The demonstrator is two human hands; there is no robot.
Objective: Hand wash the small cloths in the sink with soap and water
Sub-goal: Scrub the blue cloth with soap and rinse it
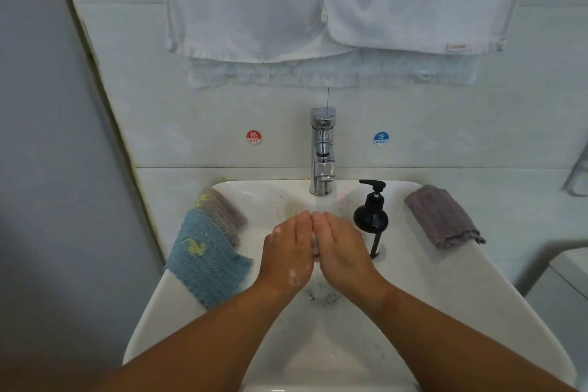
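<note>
So, far left, a blue knitted cloth [206, 264] with a yellow patch is draped over the left rim of the white sink [429, 296], half hanging into the basin. Right behind it, touching, is a grey knitted cloth [224, 213] with a bit of yellow at its top end, also on the rim. On the wall tile above those there's a red HOT sticker [253, 136].

The left hand [288, 251] is over the basin with fingers straight and close together and a few suds on its back. It's pressed palm to palm against the right hand [343, 251], whose fingers are just as flat, with the fingertips of both meeting under the chrome faucet [322, 153]. Squashed between the palms is a pale cloth [315, 245]. Only a thin pinkish sliver shows, so I can't tell much more about it. Below the wrists you can see the speckled drain [323, 296].

Just beside the right hand stands a black pump soap bottle [370, 219], upright on the back edge of the basin. A blue COLD sticker [381, 138] is on the wall above it. On the right rim is a purple-grey cloth [442, 216], folded, well apart from the hands. White towels [318, 9] hang on the wall above the faucet.
</note>
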